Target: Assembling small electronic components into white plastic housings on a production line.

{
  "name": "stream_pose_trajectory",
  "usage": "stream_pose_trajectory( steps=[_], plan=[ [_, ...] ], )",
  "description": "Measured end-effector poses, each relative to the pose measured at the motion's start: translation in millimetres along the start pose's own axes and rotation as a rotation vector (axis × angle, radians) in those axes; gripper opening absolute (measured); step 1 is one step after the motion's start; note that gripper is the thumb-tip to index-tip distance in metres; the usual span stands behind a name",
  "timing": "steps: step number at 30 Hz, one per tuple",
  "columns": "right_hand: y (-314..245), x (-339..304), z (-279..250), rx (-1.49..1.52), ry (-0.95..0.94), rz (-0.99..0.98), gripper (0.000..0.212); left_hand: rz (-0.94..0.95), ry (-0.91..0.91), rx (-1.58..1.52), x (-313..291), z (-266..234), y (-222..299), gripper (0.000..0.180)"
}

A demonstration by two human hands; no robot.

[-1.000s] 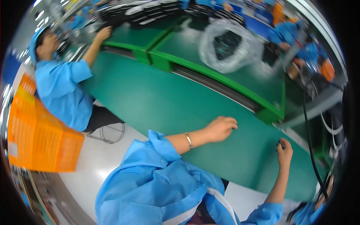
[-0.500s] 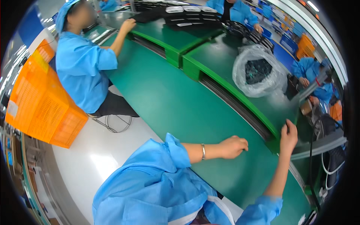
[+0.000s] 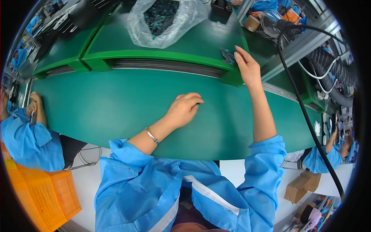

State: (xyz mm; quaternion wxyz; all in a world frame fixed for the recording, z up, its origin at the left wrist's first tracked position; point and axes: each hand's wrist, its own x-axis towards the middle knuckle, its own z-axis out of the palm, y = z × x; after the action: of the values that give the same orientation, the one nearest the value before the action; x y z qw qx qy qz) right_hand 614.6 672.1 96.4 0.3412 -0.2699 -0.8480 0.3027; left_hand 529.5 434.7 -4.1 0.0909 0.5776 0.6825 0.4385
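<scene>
My left hand [image 3: 183, 110] hovers above or rests on the green tabletop [image 3: 116, 104], its fingers curled and pressed together. Whatever its fingertips hold, if anything, is hidden. At the right end of the raised green shelf [image 3: 205, 42] is my right hand [image 3: 250, 70], thumb and fingers apart, with nothing seen in it. Just left of its fingertips lies a small pile of dark pieces [image 3: 227, 56] on the shelf. Farther back stands a clear plastic bag [image 3: 139, 33], its mouth spread around many small black and green parts [image 3: 160, 17].
A black cable [image 3: 295, 92] hangs down on the right, before a metal post [image 3: 309, 38] and a ribbed black hose [image 3: 336, 63]. A co-worker in blue [image 3: 33, 139] sits at the left beside orange crates [image 3: 58, 193]. Another person [image 3: 328, 154] is at far right.
My view has swung to the right, so the bag and the co-worker now appear farther left. My right hand has opened beside the small dark pieces; my left hand stays curled over the table.
</scene>
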Motion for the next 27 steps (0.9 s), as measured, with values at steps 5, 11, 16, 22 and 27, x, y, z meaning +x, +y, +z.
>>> stream_pose_trajectory(
  steps=[5, 11, 16, 22, 27],
  plan=[
    [5.8, -15.6, -7.5, 0.235, 0.061, 0.124, 0.033, -0.034, 0.005, 0.032, -0.4, -1.9, 3.0, 0.023],
    [-5.0, -19.2, 4.8, -0.259, 0.137, -0.358, 0.029, -0.074, -0.003, 0.052, 1.6, -3.3, 8.3, 0.023],
    [-5.4, 3.0, 12.1, -0.336, 0.032, -0.338, 0.027, -0.096, -0.014, 0.044, 3.3, -3.1, 9.3, 0.022],
    [-20.7, -19.9, 14.1, -0.246, 0.296, -0.525, 0.021, -0.07, -0.02, 0.041, 4.0, -6.4, 9.7, 0.021],
    [-25.8, -92.3, 28.3, 0.008, 0.026, -0.407, 0.022, 0.015, -0.001, 0.045, 10.1, 3.1, 3.4, 0.022]
  ],
)
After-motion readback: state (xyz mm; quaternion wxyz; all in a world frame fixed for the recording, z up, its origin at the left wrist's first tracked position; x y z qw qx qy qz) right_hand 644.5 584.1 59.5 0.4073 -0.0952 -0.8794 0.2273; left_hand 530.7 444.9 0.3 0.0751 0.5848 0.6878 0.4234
